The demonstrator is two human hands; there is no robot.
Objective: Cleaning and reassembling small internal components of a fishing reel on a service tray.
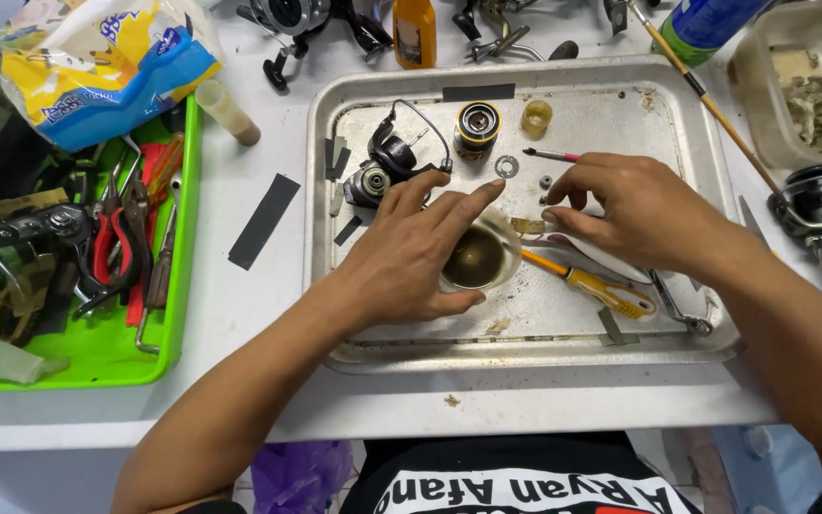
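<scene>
My left hand (411, 252) rests in the metal tray (525, 352) with its fingers curled around a small cup of dark liquid (476, 259). My right hand (635, 205) hovers just right of it, fingertips pinched over a small yellowish part (528, 227). A dismantled black fishing reel body (382, 167) lies behind my left hand. A spool (477, 127), a washer (506, 167), a translucent yellow ring (537, 116) and a red-tipped pick (552, 154) lie further back. A yellow-handled screwdriver (596, 288) lies under my right hand.
A green tray (97, 357) at left holds pliers and several hand tools. A crumpled yellow and blue bag (97, 57) sits above it. Black tape strips (264, 219) lie on the white table. More reels, an orange bottle (414, 29) and a plastic tub (811, 86) stand behind.
</scene>
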